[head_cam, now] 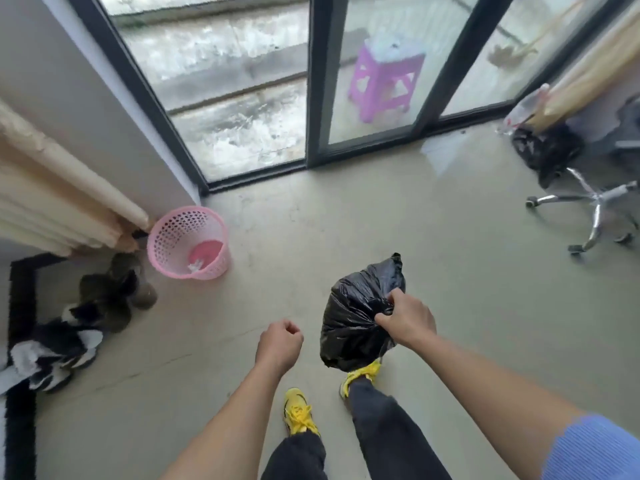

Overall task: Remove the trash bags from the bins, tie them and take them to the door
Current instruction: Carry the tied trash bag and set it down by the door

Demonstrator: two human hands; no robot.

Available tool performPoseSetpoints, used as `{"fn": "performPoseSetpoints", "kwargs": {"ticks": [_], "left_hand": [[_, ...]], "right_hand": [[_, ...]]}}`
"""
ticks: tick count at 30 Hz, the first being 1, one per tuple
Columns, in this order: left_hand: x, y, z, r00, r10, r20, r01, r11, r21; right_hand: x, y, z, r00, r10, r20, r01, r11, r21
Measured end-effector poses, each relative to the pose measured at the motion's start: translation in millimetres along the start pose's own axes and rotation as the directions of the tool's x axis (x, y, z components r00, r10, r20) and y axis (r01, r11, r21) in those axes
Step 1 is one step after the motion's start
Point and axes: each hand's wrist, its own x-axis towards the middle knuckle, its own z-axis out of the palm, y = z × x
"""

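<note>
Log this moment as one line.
right hand grips black trash bag | left hand curled, empty | pink bin without bag, beside curtain

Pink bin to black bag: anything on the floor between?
Head view: bare grey floor between the pink perforated plastic bin and the black plastic trash bag gripped by the right hand.

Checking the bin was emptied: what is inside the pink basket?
No liner in the pink basket; only a small white scrap lies on its pink bottom. The near wall hides part of the bottom. The right hand grips a black trash bag.
</note>
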Motion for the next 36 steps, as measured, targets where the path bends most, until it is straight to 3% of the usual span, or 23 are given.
{"fn": "performPoseSetpoints", "kwargs": {"ticks": [5, 9, 14, 18, 24, 36], "left_hand": [[-50, 85, 35, 0.959, 0.231, 0.163, -0.277, 0.879, 0.387], [-91, 161, 89, 0.877, 0.357, 0.322, -0.48, 0.642, 0.597], [-150, 253, 202, 0.746, 0.449, 0.492, -0.651, 0.337, 0.68], [-205, 312, 316, 0.643, 0.471, 0.605, -0.739, 0.174, 0.65], [-305, 382, 484, 0.414, 0.407, 0.814, -0.879, -0.055, 0.475], [-440, 535, 837, 0.108, 0.167, 0.98, -0.871, -0.46, 0.175]], "right_hand": [[-60, 104, -61, 0.983, 0.166, -0.075, -0.159, 0.983, 0.092], [-107, 206, -97, 0.938, 0.335, -0.086, -0.313, 0.928, 0.2], [-162, 354, -118, 0.856, 0.511, -0.077, -0.457, 0.819, 0.347], [-206, 469, -128, 0.784, 0.617, -0.065, -0.529, 0.72, 0.449], [-274, 622, -150, 0.634, 0.773, -0.037, -0.628, 0.542, 0.559], [-363, 905, -171, 0.249, 0.956, 0.155, -0.659, 0.05, 0.751]]}}
